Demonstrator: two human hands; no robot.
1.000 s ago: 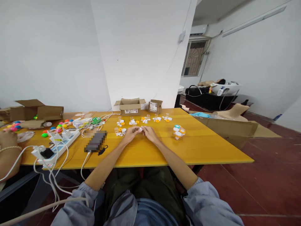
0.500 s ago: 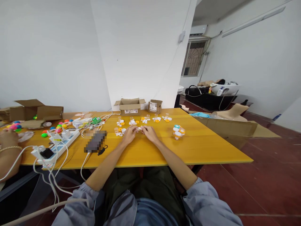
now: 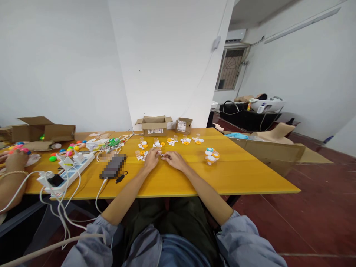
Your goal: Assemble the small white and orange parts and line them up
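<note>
My left hand (image 3: 152,159) is closed in a pinch on a small white plastic part (image 3: 160,154) above the table. Against the same part, the fingertips of my right hand (image 3: 175,161) are pressed together; its exact shape is too small to make out. Just beyond the hands lie small piles of white parts (image 3: 141,158), orange discs (image 3: 162,143) and clear plastic cups (image 3: 155,140). To the right of my hands stands a cluster of assembled clear pieces with orange, white and teal tops (image 3: 210,159).
Two cardboard boxes (image 3: 154,126) stand against the wall. At left are a power strip (image 3: 75,174) with white cables, a pixelated dark device (image 3: 113,167) and coloured balls (image 3: 69,150). Another person's hand (image 3: 16,160) works at the far left. A large carton (image 3: 267,152) adjoins the right edge.
My right hand has turned slightly, its fingers now lower and flatter beside the left. The white part shows between the hands. The other person's hand has moved a little right.
</note>
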